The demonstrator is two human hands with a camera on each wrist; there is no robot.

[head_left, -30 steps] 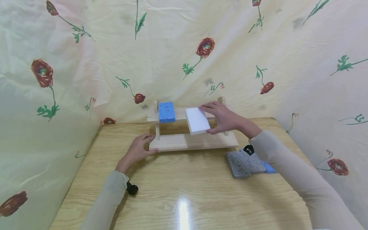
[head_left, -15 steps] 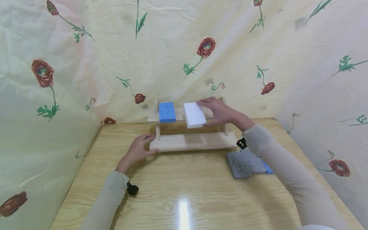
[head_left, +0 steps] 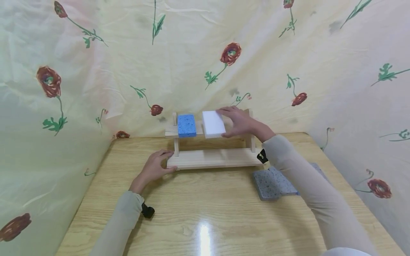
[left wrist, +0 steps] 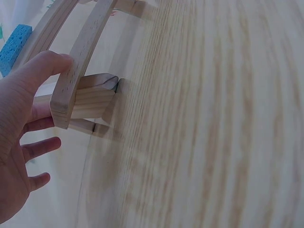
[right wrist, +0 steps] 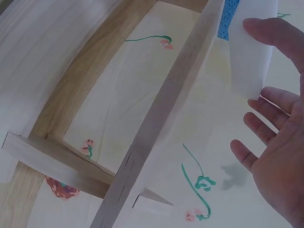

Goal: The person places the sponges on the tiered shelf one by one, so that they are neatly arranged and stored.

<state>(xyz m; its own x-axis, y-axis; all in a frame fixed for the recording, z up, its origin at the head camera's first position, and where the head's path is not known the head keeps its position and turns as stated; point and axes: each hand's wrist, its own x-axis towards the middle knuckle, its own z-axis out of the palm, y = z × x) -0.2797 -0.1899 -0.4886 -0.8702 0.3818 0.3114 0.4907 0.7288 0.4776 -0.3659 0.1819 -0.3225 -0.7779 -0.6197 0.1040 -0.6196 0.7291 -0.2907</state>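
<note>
Pinching a white block (head_left: 213,124) between thumb and fingers, the right hand (head_left: 238,122) holds it at the upper shelf (head_left: 171,132) of a wooden rack (head_left: 237,157), right of a blue speckled block (head_left: 187,126); whether it touches the shelf cannot be told. The left hand (head_left: 155,166) grips the rack's lower left end. Only the head view shows the grey speckled blocks (head_left: 268,183) on the table (head_left: 198,209), partly behind the right sleeve (head_left: 304,181). The left wrist view adds a wooden foot (left wrist: 95,102) between board and table, with two fingers spread free; the right wrist view reveals two right fingers clear of the white block. A pale mark on the black wrist device (head_left: 262,156) is too small to read.
</note>
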